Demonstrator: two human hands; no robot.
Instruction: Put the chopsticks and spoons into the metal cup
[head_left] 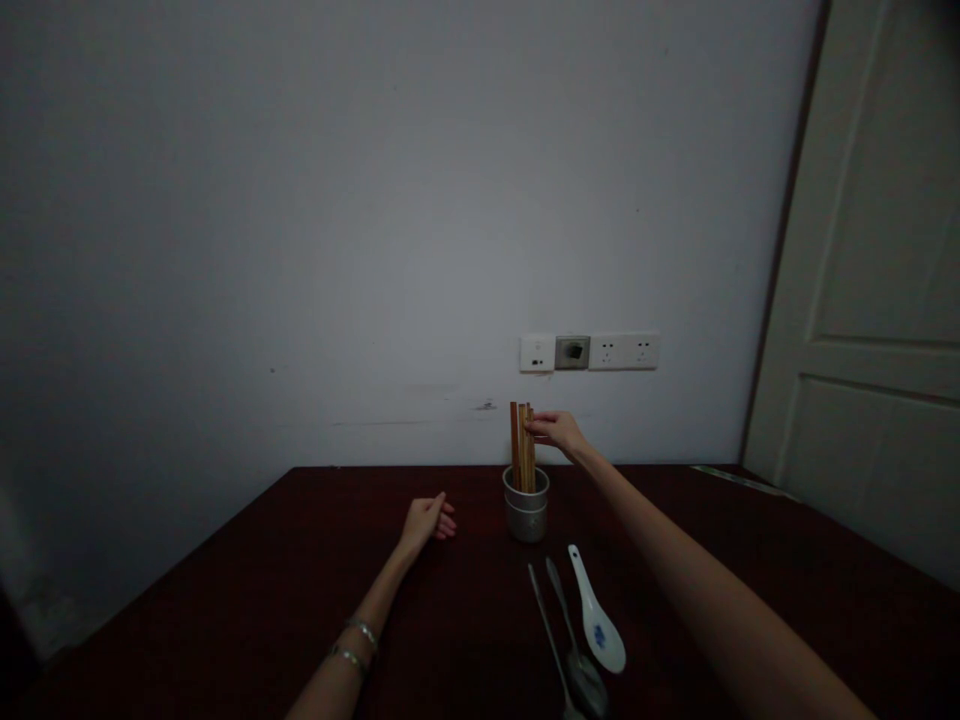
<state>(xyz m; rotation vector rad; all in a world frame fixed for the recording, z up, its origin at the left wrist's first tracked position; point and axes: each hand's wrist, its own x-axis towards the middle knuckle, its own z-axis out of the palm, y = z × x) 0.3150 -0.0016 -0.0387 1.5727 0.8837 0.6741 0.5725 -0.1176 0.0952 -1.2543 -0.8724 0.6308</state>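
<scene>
Behind the grey metal utensil holder [526, 522] rises a pale wall [300, 220], with a panelled door [885, 250] far to its right; the holder stands upright on a dark red-brown table [217, 610]. Wooden chopsticks [519, 450] stand bunched inside it, long axes nearly vertical, upper ends well above its rim, lower ends hidden. The right hand [556, 430], above the holder's right side, pinches some of them near the top, its forearm covering table to the right. The left hand [426, 520] rests left of the holder, loosely curled, grasping nothing visible. On the holder's near side lie a white ceramic spoon [598, 620], a metal spoon [587, 685] and a slender metal utensil [549, 630], handles towards it.
</scene>
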